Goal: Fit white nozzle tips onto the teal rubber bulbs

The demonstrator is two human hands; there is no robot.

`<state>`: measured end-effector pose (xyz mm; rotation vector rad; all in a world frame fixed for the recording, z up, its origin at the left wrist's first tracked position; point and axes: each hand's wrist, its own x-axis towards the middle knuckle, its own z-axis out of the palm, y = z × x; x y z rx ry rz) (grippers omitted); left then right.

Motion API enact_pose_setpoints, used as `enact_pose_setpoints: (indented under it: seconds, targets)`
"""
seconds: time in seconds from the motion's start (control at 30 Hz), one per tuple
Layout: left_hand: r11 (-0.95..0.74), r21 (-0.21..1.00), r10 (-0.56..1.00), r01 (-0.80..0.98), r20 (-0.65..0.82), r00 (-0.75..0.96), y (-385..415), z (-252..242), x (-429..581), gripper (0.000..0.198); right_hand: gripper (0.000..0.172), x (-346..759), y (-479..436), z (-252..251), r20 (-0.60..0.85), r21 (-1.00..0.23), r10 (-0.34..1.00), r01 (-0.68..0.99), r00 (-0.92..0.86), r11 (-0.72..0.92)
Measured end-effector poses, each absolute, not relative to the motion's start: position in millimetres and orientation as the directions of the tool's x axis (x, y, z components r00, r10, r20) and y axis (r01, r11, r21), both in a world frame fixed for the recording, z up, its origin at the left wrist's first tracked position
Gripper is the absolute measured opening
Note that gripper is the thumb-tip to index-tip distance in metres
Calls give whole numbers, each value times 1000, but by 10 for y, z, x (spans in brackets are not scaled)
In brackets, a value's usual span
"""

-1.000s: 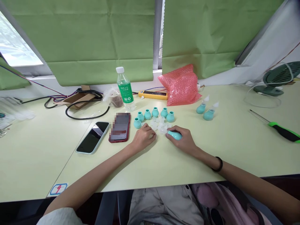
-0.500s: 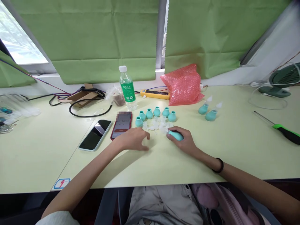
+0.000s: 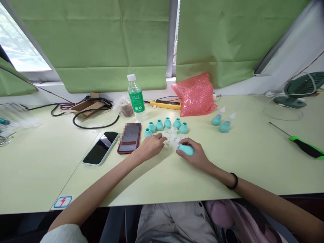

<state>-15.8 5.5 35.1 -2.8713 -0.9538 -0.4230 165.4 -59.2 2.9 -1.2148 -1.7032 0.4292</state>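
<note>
Beside the white pieces, the right hand has its fingers curled round a bulb, seemingly to present its pale tip to the left hand. Its long axis lies nearly level, tip leftward and slightly away. I can't tell whether the left fingers grip anything. Beyond, open bulbs stand mouth-up, probably for easy reach.

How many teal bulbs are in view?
9: six open bulbs in an arc, one bulb in the right hand, two bulbs farther right.
</note>
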Motion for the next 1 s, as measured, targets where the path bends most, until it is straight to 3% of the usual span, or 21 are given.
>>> enact_pose_setpoints:
  seconds: [0.13,0.3,0.4,0.57,0.67,0.73,0.8,0.87,1.0]
  targets:
    - [-861,152,492,485,486,722,-109,318,-190,31,20,1638,-611,41,434,-719,895,560,-102,412]
    - [-876,253,481,410,412,774,-293,239,-101,33,16,1586,-694,80,320,-721,864,493,-388,488]
    - [-802,449,556,393,321,767,-336,187,-42,41,15,1570,-741,114,305,-728,827,444,-472,522]
    - [-386,887,653,255,67,755,-375,201,1,45,22,1577,-771,201,227,-789,831,405,-508,463]
    - [-88,985,614,149,-64,787,-352,197,20,43,24,1583,-775,217,195,-809,831,393,-521,436]
    - [82,988,596,129,-152,789,-298,175,15,41,21,1600,-764,201,260,-761,809,405,-526,508]
    - [192,975,618,115,-211,758,-220,148,-8,40,17,1645,-727,179,389,-685,804,441,-451,579]
    - [162,982,706,95,-183,685,-142,125,-43,39,18,1728,-651,166,500,-663,826,500,-259,558]
    - [-225,935,867,273,64,494,-59,83,-96,32,19,1974,-409,172,538,-723,840,552,71,416]
